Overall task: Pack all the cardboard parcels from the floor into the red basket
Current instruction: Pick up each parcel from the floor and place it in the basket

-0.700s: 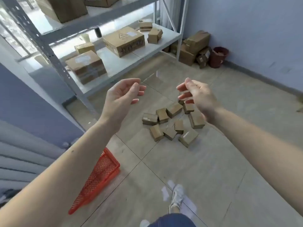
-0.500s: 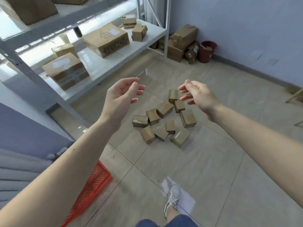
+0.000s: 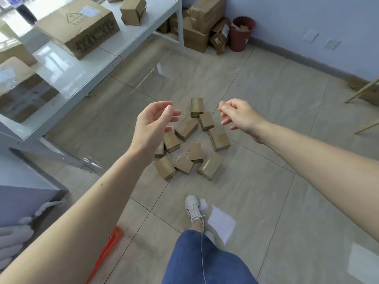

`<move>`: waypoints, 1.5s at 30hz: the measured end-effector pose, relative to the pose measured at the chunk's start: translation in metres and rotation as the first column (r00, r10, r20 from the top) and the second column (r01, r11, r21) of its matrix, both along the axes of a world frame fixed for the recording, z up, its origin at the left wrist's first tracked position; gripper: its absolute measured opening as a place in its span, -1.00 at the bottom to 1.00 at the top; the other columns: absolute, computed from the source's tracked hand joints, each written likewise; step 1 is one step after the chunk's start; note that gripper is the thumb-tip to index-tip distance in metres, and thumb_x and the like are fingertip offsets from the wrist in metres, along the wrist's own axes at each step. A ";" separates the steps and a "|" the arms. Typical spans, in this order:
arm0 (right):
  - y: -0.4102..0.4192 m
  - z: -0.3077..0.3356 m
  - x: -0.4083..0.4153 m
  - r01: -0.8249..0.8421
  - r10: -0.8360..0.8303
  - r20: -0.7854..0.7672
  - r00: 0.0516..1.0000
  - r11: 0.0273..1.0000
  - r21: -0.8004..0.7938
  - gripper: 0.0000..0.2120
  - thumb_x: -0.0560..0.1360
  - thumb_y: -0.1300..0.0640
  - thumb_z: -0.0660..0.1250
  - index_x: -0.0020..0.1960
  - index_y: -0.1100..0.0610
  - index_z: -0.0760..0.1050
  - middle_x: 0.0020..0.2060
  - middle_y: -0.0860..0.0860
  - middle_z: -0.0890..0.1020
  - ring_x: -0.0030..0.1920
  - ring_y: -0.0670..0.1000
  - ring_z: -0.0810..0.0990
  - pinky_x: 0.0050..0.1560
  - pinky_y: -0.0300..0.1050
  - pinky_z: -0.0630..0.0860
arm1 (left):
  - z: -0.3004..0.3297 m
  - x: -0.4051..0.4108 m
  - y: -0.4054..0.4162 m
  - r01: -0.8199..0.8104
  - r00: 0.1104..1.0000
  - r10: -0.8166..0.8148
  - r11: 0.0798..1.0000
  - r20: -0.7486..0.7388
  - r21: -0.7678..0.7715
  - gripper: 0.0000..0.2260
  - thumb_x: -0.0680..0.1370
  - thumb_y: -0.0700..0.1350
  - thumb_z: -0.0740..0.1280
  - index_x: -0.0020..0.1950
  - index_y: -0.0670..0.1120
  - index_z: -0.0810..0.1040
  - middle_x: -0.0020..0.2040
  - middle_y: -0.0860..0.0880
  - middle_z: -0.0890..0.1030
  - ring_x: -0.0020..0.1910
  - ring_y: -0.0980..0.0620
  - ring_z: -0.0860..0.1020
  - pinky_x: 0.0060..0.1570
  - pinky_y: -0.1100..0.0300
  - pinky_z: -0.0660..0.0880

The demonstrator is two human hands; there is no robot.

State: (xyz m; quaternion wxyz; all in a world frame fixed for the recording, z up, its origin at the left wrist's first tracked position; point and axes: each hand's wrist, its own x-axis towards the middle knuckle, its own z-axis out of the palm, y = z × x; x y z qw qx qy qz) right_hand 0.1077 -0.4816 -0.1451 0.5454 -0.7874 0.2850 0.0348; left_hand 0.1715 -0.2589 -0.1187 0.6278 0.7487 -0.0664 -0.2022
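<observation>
A cluster of small brown cardboard parcels [image 3: 192,144] lies on the grey tiled floor [image 3: 256,111], ahead of a white sneaker [image 3: 193,210]. Above them hover the left hand [image 3: 152,125] and right hand [image 3: 239,114], both empty with loosely curled fingers. The red plastic basket [image 3: 108,253] shows only 1 edge at lower left, well apart from the parcels.

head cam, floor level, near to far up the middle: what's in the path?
White shoe → cluster of cardboard parcels → upright parcel at the far edge → stacked boxes and dark red bin by the wall.
</observation>
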 end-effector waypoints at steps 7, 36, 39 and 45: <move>-0.063 -0.059 0.067 0.051 -0.052 -0.103 0.993 0.999 -0.005 -0.74 0.60 -0.09 0.20 0.04 0.10 0.47 -0.06 -0.02 0.56 -0.11 -0.02 0.61 -0.12 -0.10 0.51 | -0.066 0.068 -0.055 -0.001 0.991 0.004 1.000 -0.131 0.026 -0.81 0.62 -0.04 0.25 0.21 -0.02 0.51 -0.01 0.03 0.71 -0.01 0.10 0.65 0.00 0.14 0.54; -0.157 -0.554 0.106 -0.376 0.305 -0.639 0.706 0.926 0.027 -0.35 0.54 -0.27 0.15 0.47 0.11 0.26 0.41 0.03 0.42 0.41 0.08 0.38 0.36 -0.02 0.32 | -0.590 0.042 -0.166 -0.166 0.632 0.399 0.907 -0.664 0.388 -0.36 0.54 0.33 0.05 0.49 -0.04 0.25 0.38 0.06 0.36 0.36 -0.03 0.37 0.39 -0.10 0.33; -0.153 -0.610 0.098 -0.407 0.339 -0.655 0.676 0.912 0.052 -0.31 0.54 -0.29 0.14 0.49 0.14 0.25 0.45 0.07 0.40 0.44 0.09 0.36 0.41 0.00 0.29 | -0.653 0.024 -0.170 -0.187 0.546 0.442 0.892 -0.711 0.411 -0.32 0.56 0.30 0.05 0.54 -0.11 0.19 0.48 0.05 0.28 0.46 -0.05 0.29 0.44 -0.09 0.27; -0.148 -0.688 0.087 -0.380 0.340 -0.684 0.646 0.920 0.098 -0.25 0.55 -0.33 0.05 0.58 0.11 0.10 0.56 0.03 0.23 0.53 0.10 0.23 0.46 0.01 0.17 | -0.735 -0.001 -0.184 -0.188 0.458 0.468 0.882 -0.756 0.432 -0.40 0.58 0.23 0.12 0.52 -0.09 0.23 0.44 -0.04 0.37 0.41 -0.13 0.36 0.41 -0.06 0.30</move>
